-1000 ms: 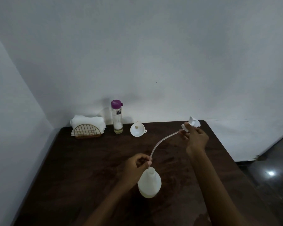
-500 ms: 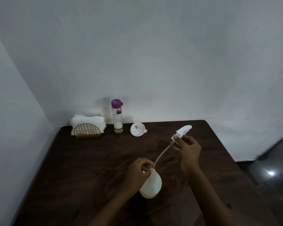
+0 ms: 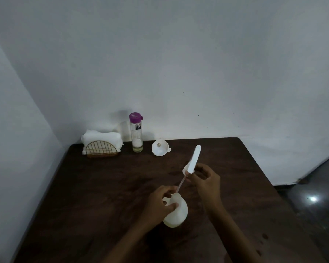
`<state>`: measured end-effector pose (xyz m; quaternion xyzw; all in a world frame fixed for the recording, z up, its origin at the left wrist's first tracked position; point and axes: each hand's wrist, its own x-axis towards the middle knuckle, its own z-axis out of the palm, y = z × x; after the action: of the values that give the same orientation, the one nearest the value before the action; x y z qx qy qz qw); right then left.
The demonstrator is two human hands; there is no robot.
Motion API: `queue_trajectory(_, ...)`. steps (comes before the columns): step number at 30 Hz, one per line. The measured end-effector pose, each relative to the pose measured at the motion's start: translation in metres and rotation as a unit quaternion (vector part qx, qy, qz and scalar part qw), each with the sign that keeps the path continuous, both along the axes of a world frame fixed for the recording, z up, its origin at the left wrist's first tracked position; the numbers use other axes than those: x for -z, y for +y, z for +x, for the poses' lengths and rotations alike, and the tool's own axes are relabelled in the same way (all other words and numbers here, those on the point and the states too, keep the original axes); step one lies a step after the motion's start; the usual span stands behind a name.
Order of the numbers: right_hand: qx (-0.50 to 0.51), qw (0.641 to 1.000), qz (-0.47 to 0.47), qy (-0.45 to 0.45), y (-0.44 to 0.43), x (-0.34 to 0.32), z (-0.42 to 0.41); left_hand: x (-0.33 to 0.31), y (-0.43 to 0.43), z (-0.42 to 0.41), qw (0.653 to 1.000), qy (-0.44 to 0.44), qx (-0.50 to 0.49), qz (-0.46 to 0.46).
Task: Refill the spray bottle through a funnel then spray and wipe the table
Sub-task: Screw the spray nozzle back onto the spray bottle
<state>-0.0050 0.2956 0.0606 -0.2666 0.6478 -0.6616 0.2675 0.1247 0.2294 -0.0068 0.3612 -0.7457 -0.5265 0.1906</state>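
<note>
Right hand [image 3: 205, 180] grip pinches white plastic spray head [image 3: 193, 160], its dip tube now sunk deeper into translucent white bottle [image 3: 176, 211]; left hand [image 3: 160, 203] clamps the neck, mid-counter [image 3: 103, 186]. Looks like recapping; white funnel [image 3: 159, 148] idle at back.

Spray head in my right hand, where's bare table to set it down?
Bare table lies right of your right hand, and left of the spray bottle. Crowded: back edge, with napkin holder, purple-capped bottle, funnel.
</note>
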Motion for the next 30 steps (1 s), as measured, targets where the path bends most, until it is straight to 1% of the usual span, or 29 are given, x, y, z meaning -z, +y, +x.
queue_trajectory(7, -0.071, 0.991, 0.056, 0.093, 0.006, 0.031, 0.012, -0.001, -0.001, -0.001, 1.0, -0.011, -0.027, -0.002)
queue_trajectory(19, -0.054, 0.977, 0.104, 0.179, 0.017, 0.056, 0.026, 0.001, 0.003, 0.004, 0.999, 0.013, -0.042, -0.018)
queue_trajectory(21, -0.037, 0.978, 0.106, 0.175, 0.018, 0.061, 0.028, 0.001, 0.004, 0.006, 0.998, 0.043, -0.049, 0.008)
queue_trajectory(25, -0.029, 0.975, 0.101, 0.196, 0.02, 0.069, 0.032, -0.007, 0.007, 0.008, 0.983, 0.12, -0.12, 0.075)
queue_trajectory(26, -0.026, 0.974, 0.097, 0.2, 0.02, 0.071, 0.033, -0.011, 0.007, 0.007, 0.982, 0.125, -0.113, 0.089)
queue_trajectory(28, -0.016, 0.976, 0.092, 0.196, 0.02, 0.073, 0.034, -0.018, 0.008, 0.004, 0.986, 0.113, -0.063, 0.102)
queue_trajectory(30, -0.016, 0.978, 0.09, 0.189, 0.021, 0.075, 0.033, -0.019, 0.008, 0.002, 0.995, 0.074, -0.022, 0.062)
